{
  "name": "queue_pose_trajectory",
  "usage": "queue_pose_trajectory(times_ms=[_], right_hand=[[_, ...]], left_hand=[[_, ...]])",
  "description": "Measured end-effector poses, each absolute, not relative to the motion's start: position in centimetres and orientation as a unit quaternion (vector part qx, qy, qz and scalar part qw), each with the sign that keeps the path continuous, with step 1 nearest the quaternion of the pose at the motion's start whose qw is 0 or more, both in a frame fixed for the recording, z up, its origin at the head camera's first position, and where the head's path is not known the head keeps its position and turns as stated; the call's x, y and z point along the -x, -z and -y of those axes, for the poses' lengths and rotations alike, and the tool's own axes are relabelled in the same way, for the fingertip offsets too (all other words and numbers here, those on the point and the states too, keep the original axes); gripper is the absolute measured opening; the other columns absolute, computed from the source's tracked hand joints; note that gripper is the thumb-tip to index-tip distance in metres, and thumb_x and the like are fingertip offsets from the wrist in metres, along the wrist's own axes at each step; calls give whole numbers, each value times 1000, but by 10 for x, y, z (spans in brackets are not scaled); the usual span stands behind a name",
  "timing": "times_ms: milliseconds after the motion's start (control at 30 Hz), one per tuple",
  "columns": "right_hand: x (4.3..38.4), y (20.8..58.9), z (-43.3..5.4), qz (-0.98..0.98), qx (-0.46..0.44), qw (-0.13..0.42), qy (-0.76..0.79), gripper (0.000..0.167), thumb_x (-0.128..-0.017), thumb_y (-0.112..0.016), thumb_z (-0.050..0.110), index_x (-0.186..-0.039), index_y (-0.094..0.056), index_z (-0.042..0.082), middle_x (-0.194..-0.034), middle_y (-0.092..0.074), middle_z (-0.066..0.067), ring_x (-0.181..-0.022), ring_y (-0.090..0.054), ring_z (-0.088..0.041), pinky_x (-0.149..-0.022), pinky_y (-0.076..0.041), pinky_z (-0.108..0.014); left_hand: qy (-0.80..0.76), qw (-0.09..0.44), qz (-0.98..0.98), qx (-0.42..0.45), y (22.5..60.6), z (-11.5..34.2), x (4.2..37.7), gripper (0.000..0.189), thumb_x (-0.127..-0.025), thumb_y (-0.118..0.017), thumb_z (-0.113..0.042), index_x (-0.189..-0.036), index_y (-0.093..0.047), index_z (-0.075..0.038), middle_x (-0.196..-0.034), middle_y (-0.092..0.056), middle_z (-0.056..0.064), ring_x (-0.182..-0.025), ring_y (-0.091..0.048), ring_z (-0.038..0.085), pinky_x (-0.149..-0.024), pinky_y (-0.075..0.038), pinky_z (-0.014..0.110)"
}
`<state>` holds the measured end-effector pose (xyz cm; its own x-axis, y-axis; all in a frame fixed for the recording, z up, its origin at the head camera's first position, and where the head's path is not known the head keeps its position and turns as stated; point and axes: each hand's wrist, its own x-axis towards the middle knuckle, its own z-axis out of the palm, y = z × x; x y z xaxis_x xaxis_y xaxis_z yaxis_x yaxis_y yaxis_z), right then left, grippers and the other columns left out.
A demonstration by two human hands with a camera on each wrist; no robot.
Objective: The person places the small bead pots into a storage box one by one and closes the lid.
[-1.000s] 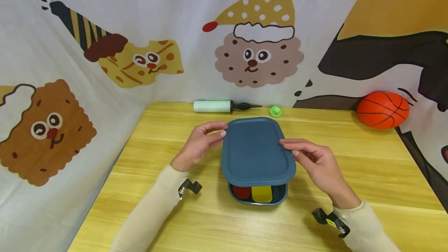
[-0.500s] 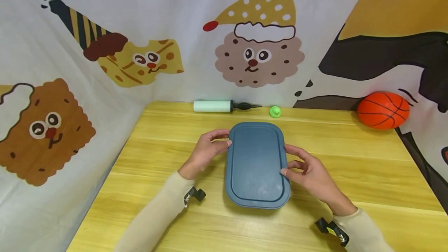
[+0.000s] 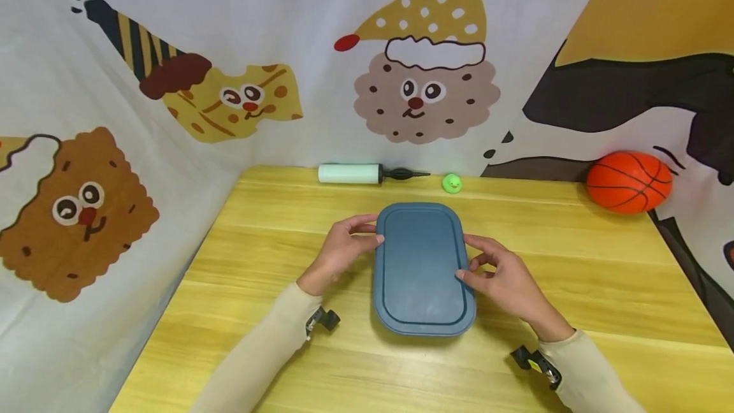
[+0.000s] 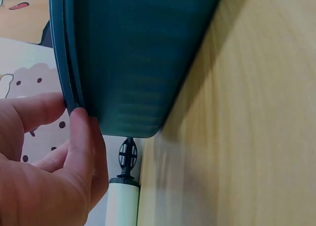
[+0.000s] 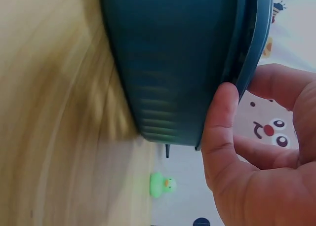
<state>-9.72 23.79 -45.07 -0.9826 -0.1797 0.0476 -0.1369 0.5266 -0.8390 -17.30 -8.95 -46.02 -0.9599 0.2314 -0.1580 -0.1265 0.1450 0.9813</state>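
Note:
A blue-grey lid (image 3: 424,266) lies over its deep food container in the middle of the table and hides the inside from above. The dark container wall (image 4: 138,63) shows beneath the lid rim in the left wrist view. My left hand (image 3: 341,250) pinches the lid's left rim between thumb and fingers. On the other long side, my right hand (image 3: 504,279) holds the rim the same way. In the right wrist view a narrow dark gap runs between the lid edge (image 5: 259,33) and the container wall; I cannot tell if the lid is pressed down.
A pale green hand pump (image 3: 350,173) with a black nozzle lies along the back edge of the wooden table (image 3: 258,222). A small green rubber duck (image 3: 452,183) sits beside it. An orange basketball (image 3: 629,182) rests at the back right, against the printed cloth.
The lid has come down toward me over the container, covering the red and yellow things seen inside before. Both hands have closed in on its side rims. In the last half second little moved.

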Motion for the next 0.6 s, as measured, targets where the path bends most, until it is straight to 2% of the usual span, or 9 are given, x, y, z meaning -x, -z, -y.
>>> queue_pose_trajectory(times_ms=[167, 367, 600], right_hand=[[99, 455, -240, -867, 86, 34, 489, 69, -90, -87, 21, -151, -56, 8, -110, -66, -12, -87, -66, -15, -65, -55, -24], [95, 455, -240, -858, 66, 69, 505, 75, -89, -88, 22, -153, -52, 7, -89, -67, -11, -80, -66, -16, -59, -52, -26], [94, 458, -241, -847, 64, 82, 521, 75, -91, -86, 21, -154, -51, 5, -91, -68, -13, -84, -66, -15, -61, -53, -25]], left_hand=[[-650, 147, -745, -30, 464, 88, 174, 51, -93, -82, -18, -142, -67, -19, -133, -69, 11, -110, -72, 22, -90, -63, 44], [-673, 176, -718, -18, 468, 87, 174, 54, -96, -79, -13, -147, -63, -19, -137, -64, 15, -91, -75, 18, -81, -65, 34], [-663, 183, -726, -17, 467, 88, 171, 54, -98, -77, -15, -149, -61, -21, -132, -64, 15, -87, -73, 20, -78, -65, 33]])
